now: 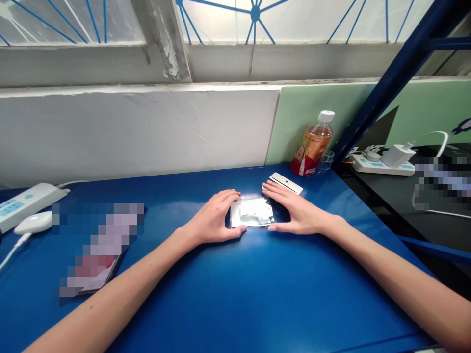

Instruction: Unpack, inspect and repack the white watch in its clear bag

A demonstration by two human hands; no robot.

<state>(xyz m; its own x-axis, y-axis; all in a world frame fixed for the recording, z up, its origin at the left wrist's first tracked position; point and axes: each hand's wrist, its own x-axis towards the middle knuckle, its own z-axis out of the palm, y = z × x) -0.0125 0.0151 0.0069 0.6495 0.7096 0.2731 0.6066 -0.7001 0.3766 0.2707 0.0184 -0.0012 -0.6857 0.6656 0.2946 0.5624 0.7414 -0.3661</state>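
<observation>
A small silvery foil packet point(252, 213) lies flat on the blue table point(235, 294), over something dark that I cannot make out. My left hand point(215, 218) curls round the packet's left edge, thumb below and fingers above it. My right hand point(294, 211) rests on the packet's right side with fingers stretched out and flat, pressing on the dark thing there. A thin white card point(286, 182) with a small hole lies just beyond my right fingertips.
A bottle of amber drink point(312, 147) with a white cap stands at the back right, a clear cup beside it. A white power strip point(25, 203) and a white mouse point(34, 222) lie at the far left. Another power strip with a charger point(386, 162) sits on the black table to the right.
</observation>
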